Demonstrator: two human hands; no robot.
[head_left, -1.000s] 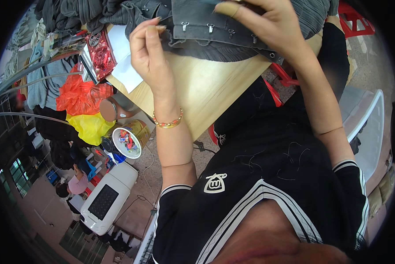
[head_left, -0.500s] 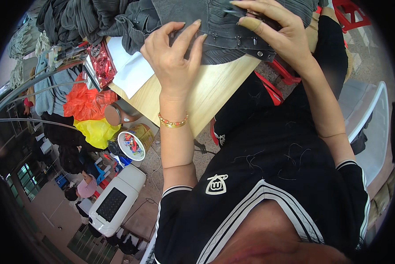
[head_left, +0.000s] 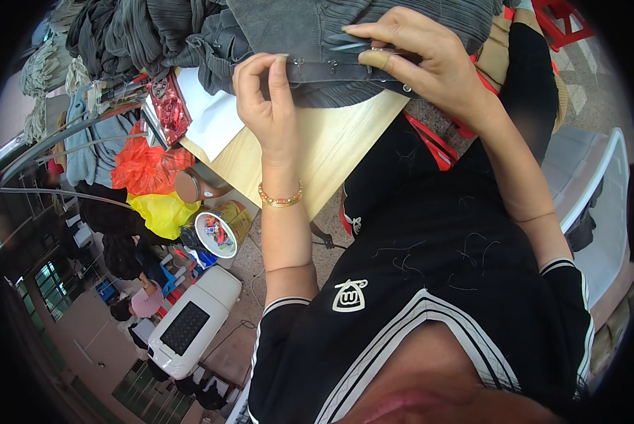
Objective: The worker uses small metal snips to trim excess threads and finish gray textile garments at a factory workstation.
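A dark grey ribbed garment [head_left: 278, 30] lies across the far end of the wooden table [head_left: 331, 138]. Small metal fasteners [head_left: 334, 68] run along its near edge band. My left hand [head_left: 267, 106] pinches that band between thumb and index finger. Above the band, my right hand [head_left: 433, 67] grips a small pair of thread snips [head_left: 348, 47], whose blades point left over the cloth. A yellowish cover wraps the right thumb. The fingers partly hide the body of the snips.
More grey garments [head_left: 133, 35] are heaped at the far left. Beside them are white paper [head_left: 207, 116], a red packet [head_left: 167, 106] and red and yellow bags [head_left: 151, 166]. A tub of small wrapped pieces [head_left: 218, 237] stands left of the table; a white chair [head_left: 589, 191] is at right.
My left hand has gone from spread fingers on the cloth to a pinch on the band. My right hand and the snips have moved left and nearer.
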